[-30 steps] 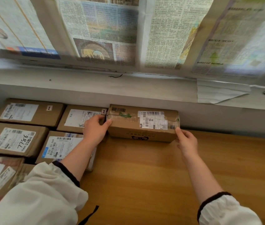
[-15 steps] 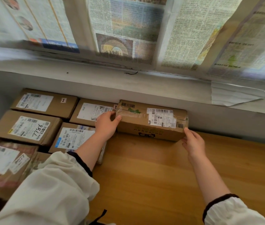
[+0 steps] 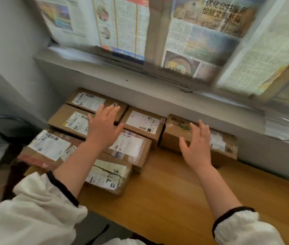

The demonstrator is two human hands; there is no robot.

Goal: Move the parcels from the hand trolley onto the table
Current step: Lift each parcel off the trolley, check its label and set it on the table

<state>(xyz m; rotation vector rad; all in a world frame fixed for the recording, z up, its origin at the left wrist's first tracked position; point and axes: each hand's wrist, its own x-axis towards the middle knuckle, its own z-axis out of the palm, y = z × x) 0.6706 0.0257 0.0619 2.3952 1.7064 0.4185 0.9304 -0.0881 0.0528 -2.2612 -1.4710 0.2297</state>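
The right hand [image 3: 195, 149] hovered with fingers spread wide, holding nothing, just in front of a brown parcel [image 3: 175, 137] lying on the wooden table [image 3: 175, 200] against the wall. The left hand [image 3: 103, 129], equally splayed and empty, hung above the labelled parcels [image 3: 131, 147] packed at the table's left end.

Seven cardboard parcels [image 3: 200, 137] on one wooden table [image 3: 175, 200]; two open hands, left hand [image 3: 103, 128] and right hand [image 3: 195, 145].
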